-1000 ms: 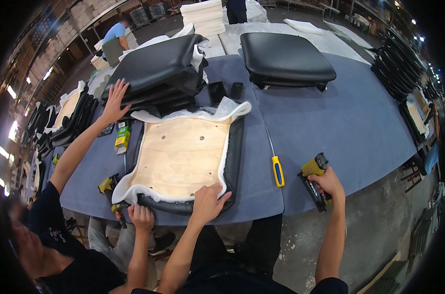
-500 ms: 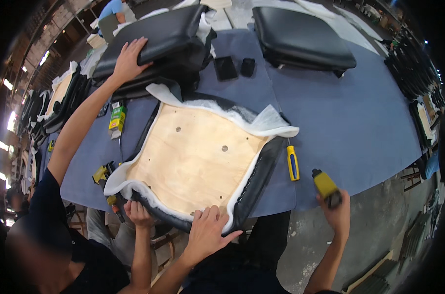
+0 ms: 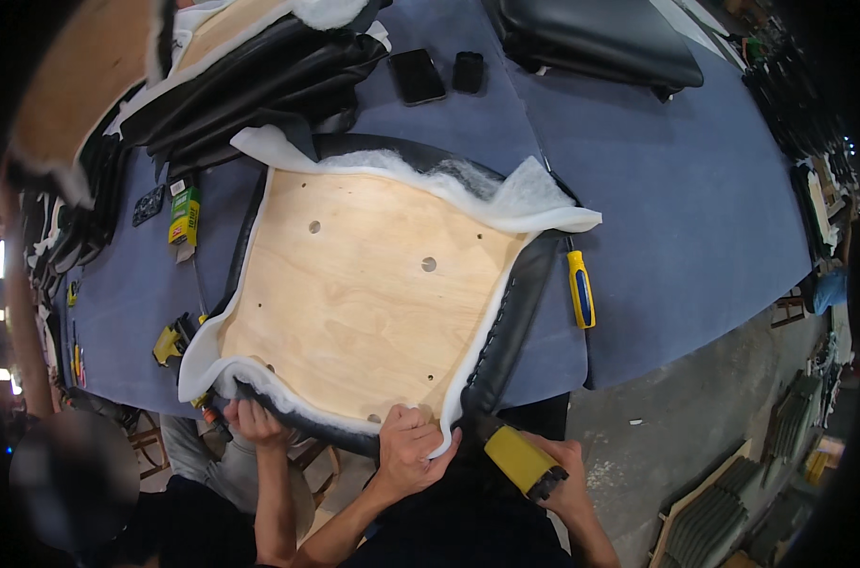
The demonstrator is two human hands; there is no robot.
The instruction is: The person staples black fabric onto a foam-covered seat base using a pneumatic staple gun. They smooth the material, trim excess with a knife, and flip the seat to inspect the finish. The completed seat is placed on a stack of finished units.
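An upholstered chair seat lies underside up, its bare plywood facing me, with black leather-like cover and white wadding folded round the rim. At its near right corner, my left hand is closed on the white wadding and the black cover. Just right of that corner, my right hand grips a yellow and black staple gun, its nose close to the black side. A co-worker's hand pinches the near left edge. Beyond the seat's right edge lies a screwdriver with a yellow and blue handle.
At the upper left, the co-worker's raised arm is beside a tilted plywood-backed piece above black upholstered pieces. A black seat, a phone, a green and yellow box and another yellow tool rest on the blue-grey table.
My right hand has brought the staple gun leftward to the seat's near corner. My left fingers have closed on the edge. The co-worker's far hand has left the black stack; a plywood-backed piece is now tilted up.
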